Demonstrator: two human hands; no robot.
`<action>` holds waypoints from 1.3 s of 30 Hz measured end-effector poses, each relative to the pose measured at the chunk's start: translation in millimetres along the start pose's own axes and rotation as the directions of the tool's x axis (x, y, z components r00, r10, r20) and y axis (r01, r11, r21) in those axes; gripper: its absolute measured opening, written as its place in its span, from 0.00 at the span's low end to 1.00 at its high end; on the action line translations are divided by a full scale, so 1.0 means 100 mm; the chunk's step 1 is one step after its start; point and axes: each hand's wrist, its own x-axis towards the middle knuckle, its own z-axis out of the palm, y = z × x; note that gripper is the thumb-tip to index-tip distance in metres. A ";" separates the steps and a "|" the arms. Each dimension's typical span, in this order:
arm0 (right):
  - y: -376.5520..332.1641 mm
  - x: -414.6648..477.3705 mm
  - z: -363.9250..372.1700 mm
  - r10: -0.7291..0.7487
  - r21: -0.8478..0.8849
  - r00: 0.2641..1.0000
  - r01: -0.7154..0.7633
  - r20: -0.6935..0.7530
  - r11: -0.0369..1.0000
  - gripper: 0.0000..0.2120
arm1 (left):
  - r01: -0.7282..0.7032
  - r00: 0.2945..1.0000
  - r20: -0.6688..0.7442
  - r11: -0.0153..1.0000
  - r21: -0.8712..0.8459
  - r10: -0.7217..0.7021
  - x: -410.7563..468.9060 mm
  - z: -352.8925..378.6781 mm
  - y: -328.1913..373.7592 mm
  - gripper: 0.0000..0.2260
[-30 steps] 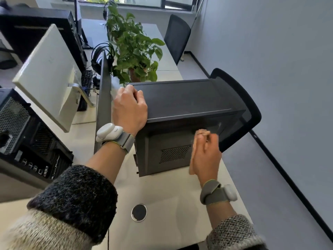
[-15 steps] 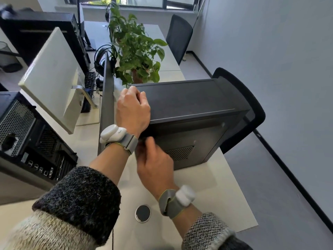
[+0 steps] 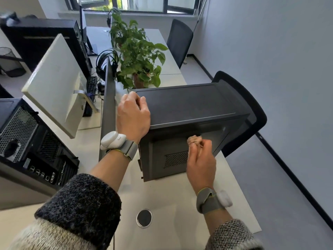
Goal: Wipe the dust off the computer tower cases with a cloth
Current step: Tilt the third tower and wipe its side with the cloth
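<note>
1. Bracing the black computer tower case [image 3: 189,103] with the left hand [image 3: 133,116], fingers curled over its near top corner, wrist bent downward.
2. Pinching a bunched tan cloth [image 3: 193,140] in the right hand [image 3: 201,159], fingers curled tight around it, held at the near-facing panel just above the mesh vent [image 3: 175,159].
3. Standing upright on the white desk [image 3: 173,199]: boxy, matte, with a flat smooth top and a perforated vent patch.
4. Strapped to both wrists: grey fabric wristbands [image 3: 128,150] carrying smooth white pods, above coarse knit sleeves [image 3: 79,204].
5. Set flush into the desk, near the forearms: a round, metal-rimmed grommet [image 3: 144,218].
</note>
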 end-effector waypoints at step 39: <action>0.78 0.92 -0.50 0.172 -0.006 0.976 -0.175 -0.132 0.985 0.08 | 0.008 1.000 -0.004 0.998 0.069 -0.007 0.01 0.05 0.04 0.12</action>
